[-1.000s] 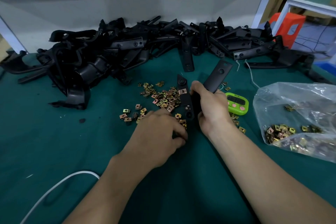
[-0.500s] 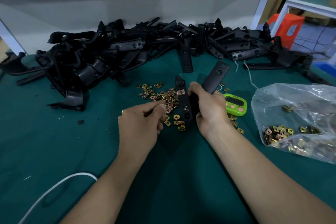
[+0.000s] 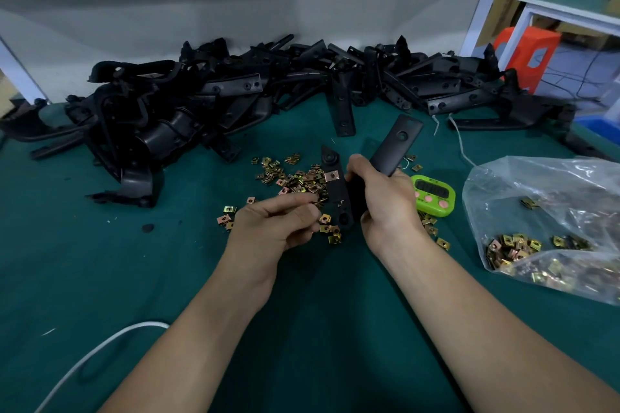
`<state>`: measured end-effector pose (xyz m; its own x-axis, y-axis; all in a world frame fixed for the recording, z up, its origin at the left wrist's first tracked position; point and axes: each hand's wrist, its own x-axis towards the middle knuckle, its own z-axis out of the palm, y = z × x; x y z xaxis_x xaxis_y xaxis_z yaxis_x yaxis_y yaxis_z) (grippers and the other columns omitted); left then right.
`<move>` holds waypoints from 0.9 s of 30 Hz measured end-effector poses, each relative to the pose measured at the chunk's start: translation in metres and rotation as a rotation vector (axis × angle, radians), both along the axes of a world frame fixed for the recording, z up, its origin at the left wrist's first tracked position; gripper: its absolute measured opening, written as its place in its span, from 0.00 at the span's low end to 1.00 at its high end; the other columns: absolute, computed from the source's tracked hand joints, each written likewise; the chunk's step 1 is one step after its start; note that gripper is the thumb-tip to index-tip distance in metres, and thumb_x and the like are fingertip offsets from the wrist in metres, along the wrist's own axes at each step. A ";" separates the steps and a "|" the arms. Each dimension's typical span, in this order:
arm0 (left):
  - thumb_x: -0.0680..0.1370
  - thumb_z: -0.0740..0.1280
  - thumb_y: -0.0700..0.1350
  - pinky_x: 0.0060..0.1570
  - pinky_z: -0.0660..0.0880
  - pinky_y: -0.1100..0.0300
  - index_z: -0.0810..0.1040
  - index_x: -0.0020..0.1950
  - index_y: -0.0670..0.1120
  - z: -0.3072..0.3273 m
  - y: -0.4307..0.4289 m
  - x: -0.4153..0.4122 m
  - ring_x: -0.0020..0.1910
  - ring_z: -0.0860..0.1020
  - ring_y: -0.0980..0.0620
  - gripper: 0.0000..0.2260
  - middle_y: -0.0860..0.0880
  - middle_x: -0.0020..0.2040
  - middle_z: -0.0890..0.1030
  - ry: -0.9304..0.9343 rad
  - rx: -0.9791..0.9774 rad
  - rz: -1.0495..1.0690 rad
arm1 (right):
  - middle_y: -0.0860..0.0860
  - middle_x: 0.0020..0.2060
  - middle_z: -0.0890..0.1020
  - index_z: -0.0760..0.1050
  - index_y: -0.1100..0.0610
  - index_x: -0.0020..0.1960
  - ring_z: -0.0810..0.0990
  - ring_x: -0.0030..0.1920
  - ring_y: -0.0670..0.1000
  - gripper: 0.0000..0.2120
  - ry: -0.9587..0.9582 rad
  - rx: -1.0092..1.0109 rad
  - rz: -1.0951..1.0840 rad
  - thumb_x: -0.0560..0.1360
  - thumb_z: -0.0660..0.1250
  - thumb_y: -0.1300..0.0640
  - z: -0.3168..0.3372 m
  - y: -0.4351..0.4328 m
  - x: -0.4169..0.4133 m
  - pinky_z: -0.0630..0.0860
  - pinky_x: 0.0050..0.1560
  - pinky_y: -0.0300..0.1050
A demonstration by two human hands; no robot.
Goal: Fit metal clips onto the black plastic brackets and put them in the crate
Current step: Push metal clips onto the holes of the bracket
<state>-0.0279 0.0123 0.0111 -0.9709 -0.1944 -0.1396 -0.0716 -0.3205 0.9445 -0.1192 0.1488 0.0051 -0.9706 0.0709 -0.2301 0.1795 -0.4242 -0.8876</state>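
Note:
My right hand (image 3: 385, 201) grips a V-shaped black plastic bracket (image 3: 396, 144) at its bend, above the green table. One copper-coloured clip (image 3: 331, 175) sits on the bracket's left arm. My left hand (image 3: 278, 225) hovers just left of that arm, thumb and fingers curled together; what they pinch is hidden. Loose metal clips (image 3: 295, 178) lie scattered on the cloth beyond and below my left hand. A big heap of black brackets (image 3: 235, 94) fills the back of the table. No crate shows.
A clear plastic bag (image 3: 543, 211) with many clips lies at the right. A green timer (image 3: 432, 194) sits beside my right hand. A white cable (image 3: 100, 349) runs over the near left of the table. Orange stool (image 3: 526, 54) and white frame stand at far right.
My left hand lifted off the scattered clips near the bracket's lower end and drew back left, fingers pinched together. My right hand and the bracket barely moved.

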 end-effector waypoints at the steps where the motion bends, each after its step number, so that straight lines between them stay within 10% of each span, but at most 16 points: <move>1: 0.65 0.77 0.44 0.36 0.78 0.66 0.89 0.43 0.50 -0.001 0.001 0.000 0.35 0.82 0.55 0.07 0.47 0.37 0.85 0.000 -0.031 0.014 | 0.51 0.29 0.79 0.74 0.58 0.42 0.78 0.29 0.52 0.08 -0.002 0.002 0.002 0.74 0.74 0.60 0.000 0.000 0.000 0.75 0.28 0.43; 7: 0.81 0.66 0.36 0.36 0.81 0.59 0.80 0.45 0.45 0.000 0.006 -0.001 0.42 0.86 0.48 0.08 0.44 0.45 0.87 -0.054 0.038 0.048 | 0.51 0.30 0.80 0.75 0.58 0.46 0.79 0.30 0.54 0.08 0.000 0.013 0.010 0.73 0.74 0.59 -0.001 0.000 0.000 0.76 0.28 0.45; 16: 0.61 0.80 0.46 0.41 0.81 0.62 0.89 0.44 0.46 -0.002 0.003 0.002 0.38 0.83 0.52 0.13 0.43 0.40 0.87 0.070 -0.146 0.031 | 0.52 0.31 0.81 0.75 0.58 0.46 0.80 0.30 0.52 0.08 -0.007 -0.012 0.012 0.74 0.75 0.59 -0.001 0.000 0.000 0.78 0.31 0.46; 27: 0.68 0.76 0.50 0.31 0.78 0.63 0.89 0.44 0.46 -0.002 0.008 0.003 0.30 0.81 0.51 0.09 0.43 0.35 0.84 0.003 -0.138 0.015 | 0.52 0.31 0.81 0.76 0.60 0.48 0.80 0.29 0.52 0.08 -0.011 -0.009 0.017 0.75 0.75 0.59 0.001 0.001 0.002 0.77 0.29 0.43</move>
<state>-0.0246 0.0204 0.0087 -0.9681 -0.2264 -0.1077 -0.0648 -0.1888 0.9799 -0.1174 0.1495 0.0061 -0.9689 0.0525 -0.2418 0.1967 -0.4294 -0.8814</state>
